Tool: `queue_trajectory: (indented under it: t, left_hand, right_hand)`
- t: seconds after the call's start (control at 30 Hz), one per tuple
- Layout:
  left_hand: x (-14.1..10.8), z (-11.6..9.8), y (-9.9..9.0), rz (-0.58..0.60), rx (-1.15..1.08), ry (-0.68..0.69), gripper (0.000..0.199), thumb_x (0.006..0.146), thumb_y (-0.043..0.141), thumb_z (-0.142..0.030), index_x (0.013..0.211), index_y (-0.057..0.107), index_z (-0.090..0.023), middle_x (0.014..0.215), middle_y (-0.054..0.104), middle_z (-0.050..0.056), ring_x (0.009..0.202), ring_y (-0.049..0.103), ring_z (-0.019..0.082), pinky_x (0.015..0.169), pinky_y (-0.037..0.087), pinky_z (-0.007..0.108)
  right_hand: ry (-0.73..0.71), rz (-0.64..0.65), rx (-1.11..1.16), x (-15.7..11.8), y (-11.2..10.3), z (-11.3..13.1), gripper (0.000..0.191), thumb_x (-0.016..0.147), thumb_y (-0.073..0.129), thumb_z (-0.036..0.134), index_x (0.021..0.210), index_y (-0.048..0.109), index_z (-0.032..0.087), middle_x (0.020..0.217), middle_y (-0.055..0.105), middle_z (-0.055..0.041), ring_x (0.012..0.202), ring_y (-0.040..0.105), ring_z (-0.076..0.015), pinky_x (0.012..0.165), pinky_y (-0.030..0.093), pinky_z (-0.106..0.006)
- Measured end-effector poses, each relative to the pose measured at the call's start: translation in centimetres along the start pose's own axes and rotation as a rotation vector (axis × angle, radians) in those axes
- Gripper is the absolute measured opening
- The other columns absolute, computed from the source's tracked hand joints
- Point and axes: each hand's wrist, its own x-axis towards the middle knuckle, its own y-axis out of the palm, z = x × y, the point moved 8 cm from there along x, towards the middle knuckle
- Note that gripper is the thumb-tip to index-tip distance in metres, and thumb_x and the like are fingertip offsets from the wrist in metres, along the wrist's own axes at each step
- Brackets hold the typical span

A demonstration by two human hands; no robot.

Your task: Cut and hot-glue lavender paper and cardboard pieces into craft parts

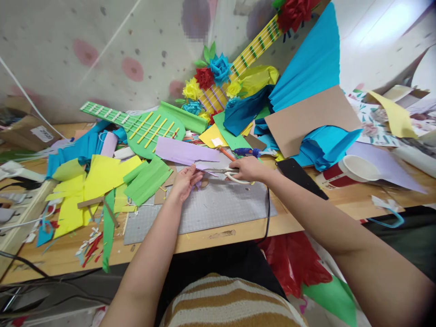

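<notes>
Over the grey cutting mat [231, 209], my left hand [185, 182] pinches a piece of purple crepe paper at its lower left end. In my right hand [250, 169] are white-handled scissors [235, 176], their blades pointing left along the purple paper towards my left fingers. A wider purple paper strip [187, 151] spreads just beyond the blades; I cannot tell whether it is joined to the held piece. Behind my right hand lie a blue glue gun [243, 151] and an orange stick [227, 154].
A green paper lute [153, 129] and a flower-covered yellow paper guitar [218, 97] stand at the back. Yellow paper sheets [102, 181] and green paper [148, 180] cover the left side. To the right are brown cardboard [309, 120], a black phone-like slab [301, 177] and a tipped paper cup [350, 171].
</notes>
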Motion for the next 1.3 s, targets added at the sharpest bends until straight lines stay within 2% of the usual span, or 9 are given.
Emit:
queue_trajectory:
  t: [0.3, 0.53, 0.8, 1.17, 1.3]
  left_hand:
    - [0.04, -0.03, -0.12, -0.034, -0.012, 0.004, 0.02, 0.073, 0.068, -0.028, 0.075, 0.059, -0.01, 0.067, 0.067, 0.002, 0.057, 0.064, 0.007, 0.058, 0.05, 0.014]
    - [0.06, 0.05, -0.18, -0.023, -0.024, -0.001, 0.022, 0.071, 0.07, -0.03, 0.075, 0.06, -0.01, 0.07, 0.068, 0.003, 0.061, 0.066, 0.009, 0.059, 0.051, 0.015]
    - [0.2, 0.19, 0.45, 0.093, 0.006, -0.016, 0.025, 0.073, 0.067, -0.034, 0.082, 0.064, -0.01, 0.078, 0.07, 0.006, 0.069, 0.067, 0.011, 0.058, 0.053, 0.014]
    - [0.02, 0.22, 0.49, 0.093, 0.015, -0.019, 0.023, 0.074, 0.067, -0.032, 0.082, 0.065, -0.01, 0.082, 0.07, 0.007, 0.071, 0.068, 0.011, 0.059, 0.053, 0.014]
    - [-0.15, 0.13, 0.59, 0.08, 0.013, -0.03, 0.021, 0.076, 0.065, -0.031, 0.079, 0.064, -0.01, 0.076, 0.069, 0.007, 0.068, 0.067, 0.011, 0.058, 0.053, 0.013]
  right_hand:
    - [-0.021, -0.051, -0.093, -0.3, -0.3, 0.28, 0.05, 0.078, 0.041, 0.061, 0.081, 0.066, 0.018, 0.076, 0.065, -0.0086, 0.067, 0.053, -0.0168, 0.053, 0.017, -0.027]
    - [-0.003, -0.047, -0.085, -0.39, -0.58, 0.2, 0.048, 0.078, 0.043, 0.061, 0.081, 0.066, 0.018, 0.078, 0.066, -0.0083, 0.068, 0.054, -0.0159, 0.053, 0.017, -0.027]
    - [-0.024, -0.026, -0.037, -0.52, -0.6, 0.3, 0.051, 0.076, 0.044, 0.064, 0.084, 0.065, 0.018, 0.076, 0.065, -0.0082, 0.066, 0.054, -0.0166, 0.052, 0.018, -0.026]
    - [-0.017, -0.039, -0.06, -0.22, -0.43, 0.06, 0.049, 0.078, 0.044, 0.062, 0.082, 0.066, 0.018, 0.079, 0.066, -0.0082, 0.069, 0.054, -0.0168, 0.054, 0.018, -0.027]
    - [-0.014, -0.055, -0.069, -0.31, -0.64, 0.18, 0.048, 0.078, 0.045, 0.061, 0.082, 0.065, 0.018, 0.08, 0.067, -0.0083, 0.07, 0.055, -0.0166, 0.053, 0.017, -0.027]
